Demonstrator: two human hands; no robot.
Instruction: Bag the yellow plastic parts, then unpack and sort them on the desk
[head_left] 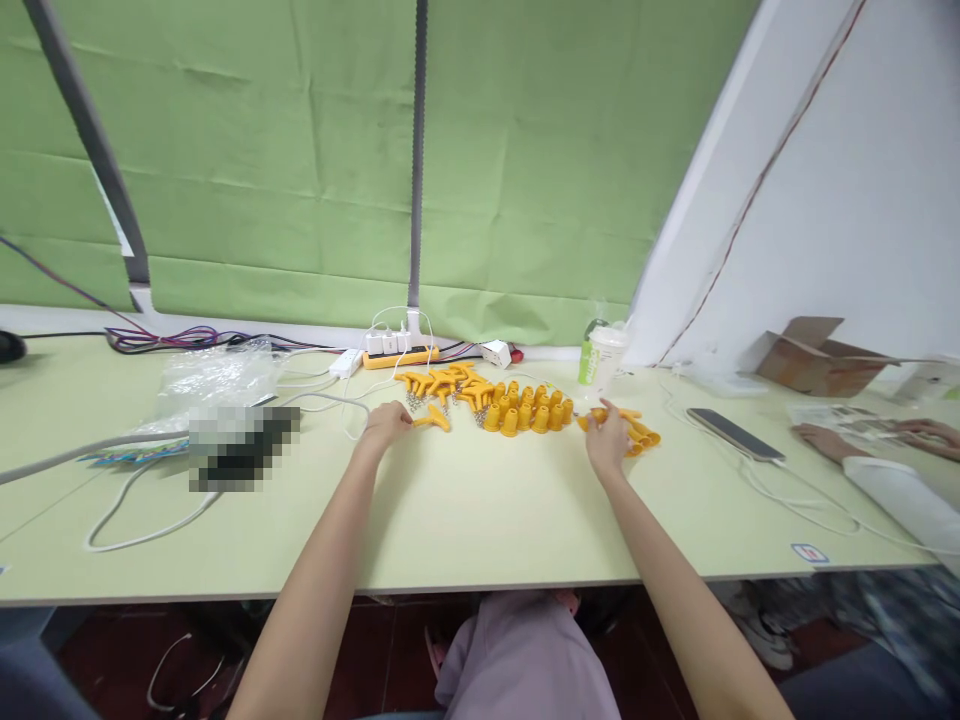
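My left hand (388, 425) is closed on one end of a yellow T-shaped plastic handle (435, 418), low over the table. Behind it lies a heap of similar yellow T-shaped pieces (442, 380), with small silvery metal parts among them. In the middle, several yellow flanged sleeves (540, 418) stand upright in close rows. To the right of these, my right hand (607, 440) has its fingers bent around a yellow plastic piece (598, 414), partly hidden by them. More yellow tube-like pieces (643, 438) lie beside and under that hand.
A white cup (609, 350) stands behind the right hand. Rightward are a phone (735, 434) with a cable, an open cardboard box (821, 362) and another person's hands (821, 440). A power strip (401, 357), clear plastic bag (217, 385) and cables lie at the back and left.
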